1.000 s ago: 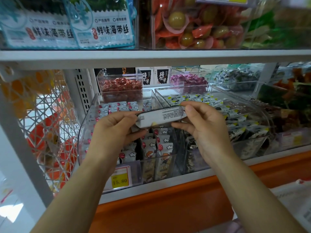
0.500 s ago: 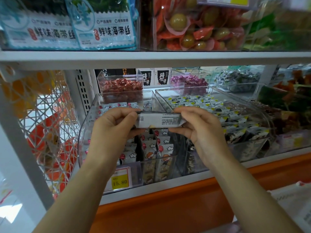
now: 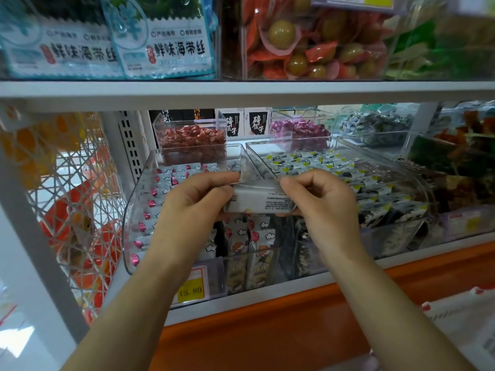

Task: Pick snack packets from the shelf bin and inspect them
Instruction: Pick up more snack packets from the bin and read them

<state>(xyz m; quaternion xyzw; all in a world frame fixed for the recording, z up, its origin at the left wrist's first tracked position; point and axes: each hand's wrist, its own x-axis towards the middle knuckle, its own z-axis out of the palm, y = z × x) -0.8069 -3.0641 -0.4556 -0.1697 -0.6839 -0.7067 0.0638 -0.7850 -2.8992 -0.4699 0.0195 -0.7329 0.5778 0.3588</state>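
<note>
Store shelving fills the head view, with a white shelf board (image 3: 241, 92) across the top and clear plastic bins ranged beneath it, above an orange strip (image 3: 267, 322). At centre-left I see the shelf bin (image 3: 138, 210), stocked with upright white cartoon-printed packets (image 3: 258, 236) and carrying a yellow price tag (image 3: 191, 289) on its front. Just beside it on the right sits a neighbouring bin (image 3: 417, 183) of black-and-yellow packets.

One snack packet (image 3: 259, 202) is out of the stock. It is held roughly level in front of the bin, close to the wall the two bins share, with its plain side of fine print toward the camera. My left hand (image 3: 192, 202) grasps its left end, fingers curled over the top edge, and my right hand (image 3: 321, 207) grasps the right end the same way. Neither hand is free.

I judge the step in hand to be the inspection itself. To do it well I would pinch only the end seals so no finger covers the print, and draw the ends gently apart to flatten the film. I would also square the face to the camera, because the text is too blurred to read as it sits. The packet should stay clear of the bin rim.
</note>
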